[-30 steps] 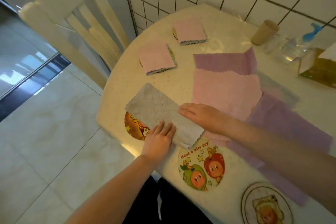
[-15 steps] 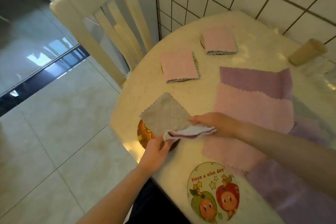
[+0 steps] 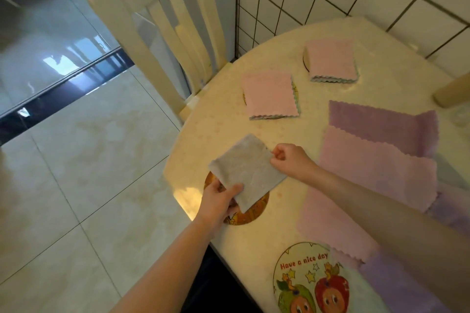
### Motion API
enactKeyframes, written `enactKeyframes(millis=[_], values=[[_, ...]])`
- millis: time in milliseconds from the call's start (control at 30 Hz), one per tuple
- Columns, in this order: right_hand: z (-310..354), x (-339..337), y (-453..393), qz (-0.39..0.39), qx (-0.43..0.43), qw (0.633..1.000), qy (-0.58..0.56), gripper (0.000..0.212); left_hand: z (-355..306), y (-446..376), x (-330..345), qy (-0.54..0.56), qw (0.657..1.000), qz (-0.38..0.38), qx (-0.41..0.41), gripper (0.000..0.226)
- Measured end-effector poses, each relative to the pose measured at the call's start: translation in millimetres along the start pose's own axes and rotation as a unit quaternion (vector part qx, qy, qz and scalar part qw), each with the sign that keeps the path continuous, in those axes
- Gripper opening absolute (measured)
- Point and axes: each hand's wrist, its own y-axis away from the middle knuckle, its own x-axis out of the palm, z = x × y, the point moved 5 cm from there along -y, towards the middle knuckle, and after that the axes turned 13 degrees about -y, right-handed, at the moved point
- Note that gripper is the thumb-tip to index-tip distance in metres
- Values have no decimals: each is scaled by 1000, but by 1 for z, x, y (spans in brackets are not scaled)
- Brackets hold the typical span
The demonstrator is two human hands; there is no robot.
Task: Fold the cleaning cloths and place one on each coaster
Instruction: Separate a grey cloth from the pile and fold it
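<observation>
Grey cloth (image 3: 248, 171) folded, held over the orange coaster (image 3: 245, 212)
My left hand (image 3: 219, 203) pinches its near corner, my right hand (image 3: 290, 161) its far edge, keeping the fold square for setting down

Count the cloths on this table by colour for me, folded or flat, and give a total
Grey cloth, held by the left hand and right hand: 1
Pink cloths: 3
Purple cloths, as far as the overlap shows: 2
Total: 6
</observation>
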Motion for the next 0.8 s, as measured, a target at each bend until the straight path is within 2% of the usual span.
enactKeyframes(millis=[100, 200, 333, 400, 500, 633, 733, 800], values=[[1, 0, -1, -8, 10, 1000, 10, 18, -3, 1, -3, -37, 999, -33, 19, 35], [5, 2, -5, -4, 23, 999, 36, 22, -3, 2, -6, -86, 991, -97, 21, 29], [23, 0, -13, -10, 19, 997, 72, 19, 5, 5, -17, -219, 956, -196, 20, 21], [36, 0, -18, -23, 1, 999, 47, 27, 9, 6, -20, -270, 939, -209, 24, 20], [54, 10, -28, 6, -10, 1000, 24, 40, 9, 6, -19, -311, 927, -210, 19, 19], [64, 18, -38, 46, 26, 997, 53, 54, 5, 6, -8, -354, 913, -202, -1, 21], [66, 19, -41, 98, 83, 991, 25, 54, 3, 8, -4, -400, 889, -222, 0, 19], [69, 17, -41, 121, 99, 988, 11, 39, 3, 8, -5, -393, 892, -224, -12, 19]])
